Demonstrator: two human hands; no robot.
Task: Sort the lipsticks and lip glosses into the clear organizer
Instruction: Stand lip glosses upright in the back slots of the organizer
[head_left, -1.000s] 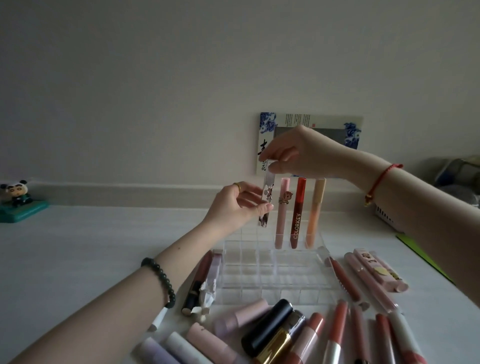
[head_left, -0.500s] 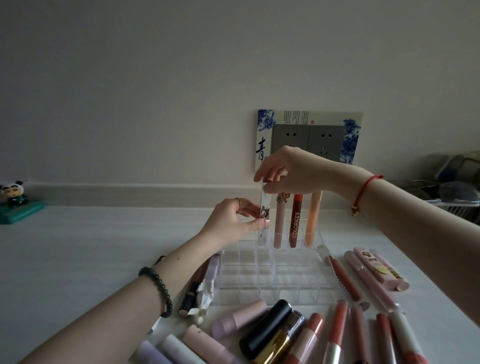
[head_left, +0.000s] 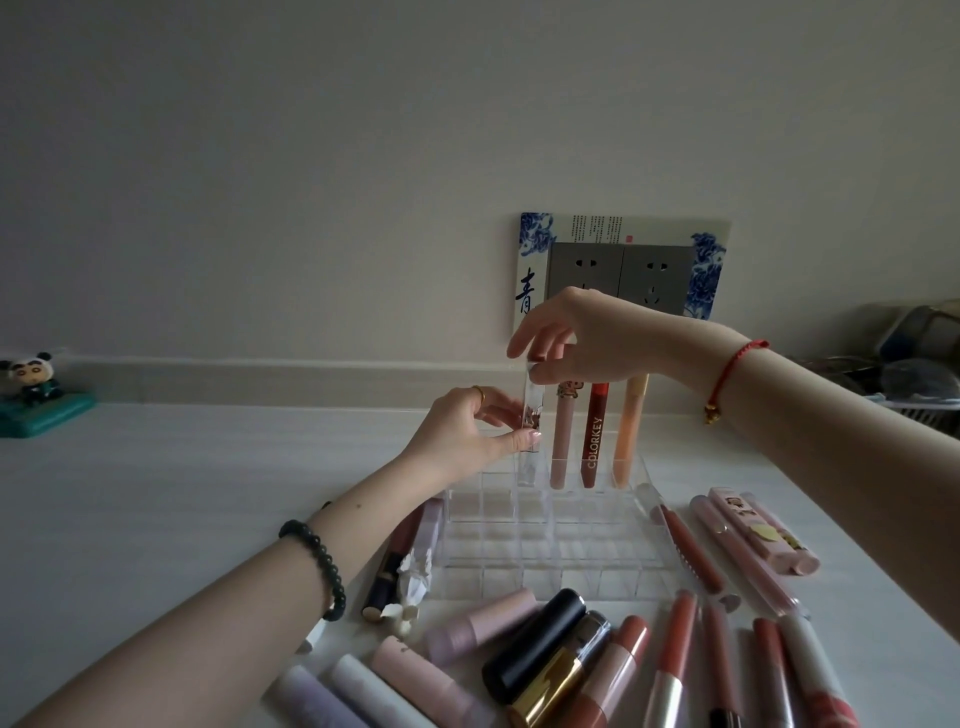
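Note:
A clear organizer (head_left: 550, 558) with a grid of cells stands on the white table. Its back row holds a pink gloss (head_left: 562, 441), a dark red COLORKEY stick (head_left: 594, 447) and an orange gloss (head_left: 626, 436), all upright. Left of them a clear-capped gloss (head_left: 531, 457) stands upright with its foot inside a back-row cell. My right hand (head_left: 576, 338) pinches its top. My left hand (head_left: 467, 436) pinches its middle between thumb and fingers. Several lipsticks (head_left: 535, 639) and glosses (head_left: 691, 551) lie loose around the organizer's front and sides.
A panda figurine (head_left: 34, 387) on a teal base sits at the far left. A wall socket (head_left: 623, 273) with a blue-patterned frame is behind the organizer. A basket with dark items (head_left: 919, 374) stands at the right edge. More tubes (head_left: 400, 556) lie left of the organizer.
Both hands have lowered the clear-capped gloss from above the organizer down into a back-row cell, left of the pink gloss.

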